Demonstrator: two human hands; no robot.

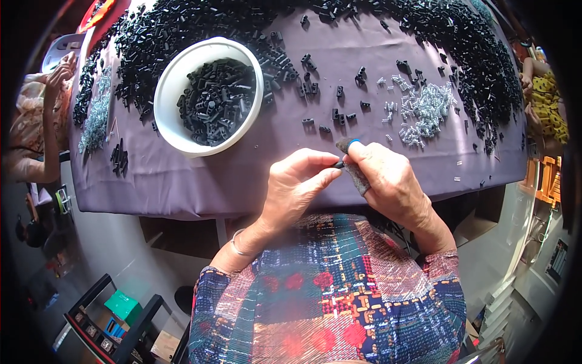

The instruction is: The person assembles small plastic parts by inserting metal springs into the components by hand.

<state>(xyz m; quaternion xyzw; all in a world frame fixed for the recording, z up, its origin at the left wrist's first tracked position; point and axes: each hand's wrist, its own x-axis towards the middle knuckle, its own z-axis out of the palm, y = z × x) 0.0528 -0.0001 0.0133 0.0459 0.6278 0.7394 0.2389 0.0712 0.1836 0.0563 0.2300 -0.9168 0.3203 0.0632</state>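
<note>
My left hand (290, 187) pinches a small black plastic piece (338, 164) between thumb and fingertips, just over the table's near edge. Against the other end of that piece, my right hand (391, 179) is closed, with grey cloth covers (356, 176) on the thumb and a finger. Whatever its fingertips grip is too small to make out. Beyond my hands, several loose black pieces (338, 116) lie scattered on the cloth. To their right is a pile of small clear or silvery parts, like tiny springs (427, 109).
A white bowl (162, 103) full of black pieces stands left of centre on the purple tablecloth (285, 136). Large heaps of black pieces (145, 48) line the far and right sides. Another silvery pile (97, 121) lies at left. People sit at both table ends.
</note>
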